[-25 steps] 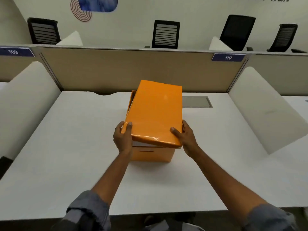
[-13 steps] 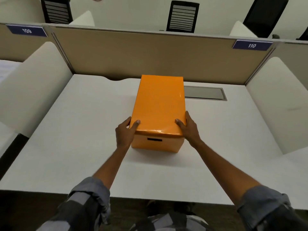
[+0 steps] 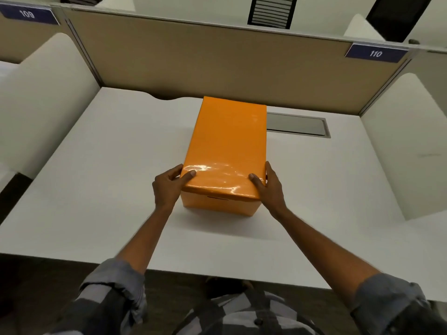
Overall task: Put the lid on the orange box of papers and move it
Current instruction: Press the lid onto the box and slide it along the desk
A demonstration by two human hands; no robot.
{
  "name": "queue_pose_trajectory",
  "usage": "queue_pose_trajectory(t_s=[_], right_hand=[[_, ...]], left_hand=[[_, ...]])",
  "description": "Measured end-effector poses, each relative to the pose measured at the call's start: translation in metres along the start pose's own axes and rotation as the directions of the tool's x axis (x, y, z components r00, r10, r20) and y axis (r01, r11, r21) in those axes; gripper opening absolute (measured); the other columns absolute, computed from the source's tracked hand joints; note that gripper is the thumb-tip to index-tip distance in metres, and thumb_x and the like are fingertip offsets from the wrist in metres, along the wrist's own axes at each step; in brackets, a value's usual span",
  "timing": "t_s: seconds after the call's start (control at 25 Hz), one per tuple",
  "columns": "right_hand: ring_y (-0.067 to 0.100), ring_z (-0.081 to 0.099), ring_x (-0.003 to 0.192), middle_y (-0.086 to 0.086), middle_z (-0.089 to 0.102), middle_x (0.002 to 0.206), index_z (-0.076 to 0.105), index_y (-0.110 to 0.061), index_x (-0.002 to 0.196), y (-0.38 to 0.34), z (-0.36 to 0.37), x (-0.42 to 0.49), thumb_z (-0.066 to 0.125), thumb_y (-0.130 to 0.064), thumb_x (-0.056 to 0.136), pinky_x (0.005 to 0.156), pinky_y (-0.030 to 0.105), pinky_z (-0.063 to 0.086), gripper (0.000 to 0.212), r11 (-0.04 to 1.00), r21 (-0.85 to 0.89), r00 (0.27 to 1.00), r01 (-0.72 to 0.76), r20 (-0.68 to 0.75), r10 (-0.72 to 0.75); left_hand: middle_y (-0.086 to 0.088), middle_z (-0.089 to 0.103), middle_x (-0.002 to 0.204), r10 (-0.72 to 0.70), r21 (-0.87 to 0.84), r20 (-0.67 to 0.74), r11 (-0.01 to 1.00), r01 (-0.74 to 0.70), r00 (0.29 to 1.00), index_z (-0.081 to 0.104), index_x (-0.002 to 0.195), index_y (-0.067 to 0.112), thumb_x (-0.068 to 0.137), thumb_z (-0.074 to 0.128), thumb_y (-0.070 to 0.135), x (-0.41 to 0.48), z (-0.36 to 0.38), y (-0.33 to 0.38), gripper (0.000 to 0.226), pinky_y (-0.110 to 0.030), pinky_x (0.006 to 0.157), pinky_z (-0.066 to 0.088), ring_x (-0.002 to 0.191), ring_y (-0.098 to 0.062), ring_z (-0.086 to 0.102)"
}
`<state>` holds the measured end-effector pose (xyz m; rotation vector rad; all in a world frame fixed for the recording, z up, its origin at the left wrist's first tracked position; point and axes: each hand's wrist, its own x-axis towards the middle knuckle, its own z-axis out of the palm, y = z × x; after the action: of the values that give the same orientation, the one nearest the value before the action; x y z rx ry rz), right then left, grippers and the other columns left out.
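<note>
The orange box [image 3: 219,205] stands on the white desk [image 3: 96,189], long side pointing away from me. Its glossy orange lid [image 3: 227,143] lies flat on top and covers it, so the papers inside are hidden. My left hand [image 3: 168,187] grips the lid's near left corner, thumb on top and fingers down the side. My right hand [image 3: 269,187] holds the near right corner the same way. A dark handle slot shows just under the lid's front edge.
A grey cable hatch [image 3: 297,124] is set in the desk right of the box. A tan partition [image 3: 217,61] closes the back, with white curved dividers left [image 3: 36,112] and right [image 3: 406,146]. Bare desk surrounds the box.
One second ago the lid was tilted up over the open box; it has come down flat onto the box. Both hands stay at its near corners. The view tipped downward.
</note>
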<state>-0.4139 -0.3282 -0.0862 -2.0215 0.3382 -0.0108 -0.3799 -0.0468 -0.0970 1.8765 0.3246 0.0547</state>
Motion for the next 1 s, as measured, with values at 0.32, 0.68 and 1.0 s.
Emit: queue_pose_trajectory(t_s=[0.32,0.68,1.0], right_hand=[[0.024,0.058,0.126,0.002,0.054,0.143,0.037,-0.021,0.15,0.014,-0.016,-0.025,0.069,-0.037,0.094,0.102,0.044,0.053,0.067,0.994,0.088,0.996,0.059,0.058,-0.064],[0.025,0.056,0.126,0.01,0.05,0.143,0.048,-0.01,0.138,0.008,-0.059,0.037,0.064,-0.044,0.094,0.095,0.034,0.048,0.058,0.997,-0.078,1.0,0.029,0.003,-0.029],[0.032,0.05,0.129,0.016,0.056,0.138,0.054,-0.005,0.135,-0.052,-0.036,0.171,0.054,-0.04,0.101,0.103,0.045,0.044,0.049,0.846,-0.485,0.97,0.221,0.019,-0.243]], left_hand=[[0.001,0.073,0.116,-0.067,-0.024,0.031,0.997,0.068,0.997,0.069,0.125,0.023,0.072,0.087,0.043,-0.034,-0.011,-0.009,0.059,-0.019,0.073,0.052,0.095,-0.002,0.067],[0.003,0.067,0.125,-0.187,0.183,0.271,0.973,0.14,0.944,0.061,0.129,0.024,0.072,0.071,0.074,0.018,-0.031,0.021,0.077,-0.04,0.092,0.056,0.11,-0.018,0.066],[-0.004,0.061,0.139,0.324,0.361,0.332,0.824,-0.436,0.886,0.059,0.133,0.02,0.097,0.054,0.053,0.143,0.069,0.096,0.05,-0.036,0.099,0.045,0.125,-0.024,0.058]])
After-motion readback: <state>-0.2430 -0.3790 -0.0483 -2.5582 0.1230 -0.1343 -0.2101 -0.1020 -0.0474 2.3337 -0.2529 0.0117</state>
